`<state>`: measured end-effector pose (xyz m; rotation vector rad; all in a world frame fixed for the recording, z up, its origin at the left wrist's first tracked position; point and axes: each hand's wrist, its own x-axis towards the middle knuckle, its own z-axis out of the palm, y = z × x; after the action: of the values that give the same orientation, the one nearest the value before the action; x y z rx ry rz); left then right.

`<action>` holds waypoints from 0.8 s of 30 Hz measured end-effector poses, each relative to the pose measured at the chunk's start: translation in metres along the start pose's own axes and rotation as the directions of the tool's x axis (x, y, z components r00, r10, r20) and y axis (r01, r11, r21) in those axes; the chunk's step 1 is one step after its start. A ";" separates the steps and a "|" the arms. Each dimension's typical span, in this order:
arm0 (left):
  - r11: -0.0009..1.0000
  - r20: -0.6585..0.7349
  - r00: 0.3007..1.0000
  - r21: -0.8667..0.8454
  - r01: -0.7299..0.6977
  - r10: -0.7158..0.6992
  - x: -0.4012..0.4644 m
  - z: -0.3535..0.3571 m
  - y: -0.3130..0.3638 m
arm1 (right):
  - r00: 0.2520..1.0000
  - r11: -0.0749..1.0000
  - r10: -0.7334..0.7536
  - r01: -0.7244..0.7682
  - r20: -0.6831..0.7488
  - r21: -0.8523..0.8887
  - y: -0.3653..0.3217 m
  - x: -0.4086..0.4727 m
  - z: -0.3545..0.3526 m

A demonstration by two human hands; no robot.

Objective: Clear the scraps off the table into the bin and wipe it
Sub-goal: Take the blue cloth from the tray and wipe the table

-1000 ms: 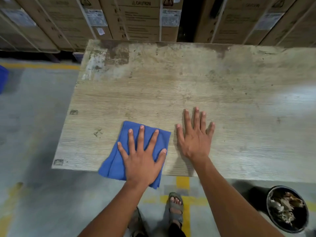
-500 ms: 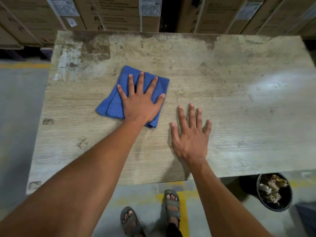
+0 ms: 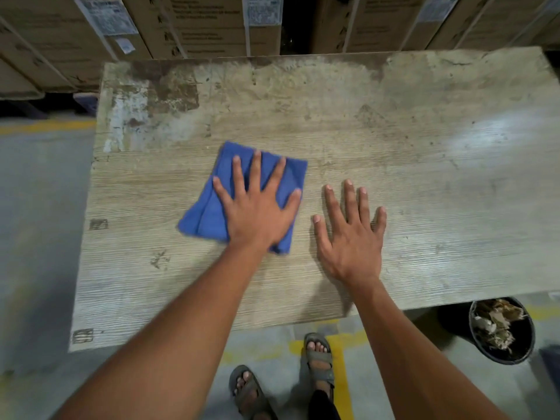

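A folded blue cloth [image 3: 209, 207] lies on the worn wooden table [image 3: 394, 165], left of centre. My left hand [image 3: 257, 207] presses flat on the cloth with its fingers spread. Beside it to the right, my right hand [image 3: 351, 234] rests flat on the bare wood, fingers apart, holding nothing. A black bin [image 3: 501, 331] holding paper scraps stands on the floor under the table's front right edge. No scraps show on the tabletop.
Stacked cardboard boxes [image 3: 197, 25] line the far side behind the table. Grey concrete floor with yellow lines [image 3: 45, 125] lies to the left and in front. My sandalled feet [image 3: 318, 356] stand at the table's near edge.
My left hand pushed the cloth from the near edge toward the far side, then drew it back a little toward the middle. The right hand stayed flat on the table.
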<state>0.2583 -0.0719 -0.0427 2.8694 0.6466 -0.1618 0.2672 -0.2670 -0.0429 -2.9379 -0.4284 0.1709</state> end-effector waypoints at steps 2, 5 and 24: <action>0.999 0.051 0.998 -0.025 0.035 -0.034 0.057 -0.015 -0.006 | 1.000 1.000 -0.006 0.006 0.007 0.011 0.000 0.000 -0.001; 0.999 0.088 0.996 -0.013 0.031 -0.030 0.089 -0.022 -0.017 | 1.000 1.000 -0.005 0.005 0.011 0.004 0.000 -0.001 0.000; 0.993 -0.032 0.994 0.039 0.108 -0.107 -0.083 -0.002 -0.098 | 0.990 0.991 -0.130 0.128 0.061 0.026 -0.071 0.001 0.007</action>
<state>0.1418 -0.0188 -0.0445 2.8820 0.8134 -0.1497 0.2476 -0.1983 -0.0374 -2.8777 -0.6198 0.2487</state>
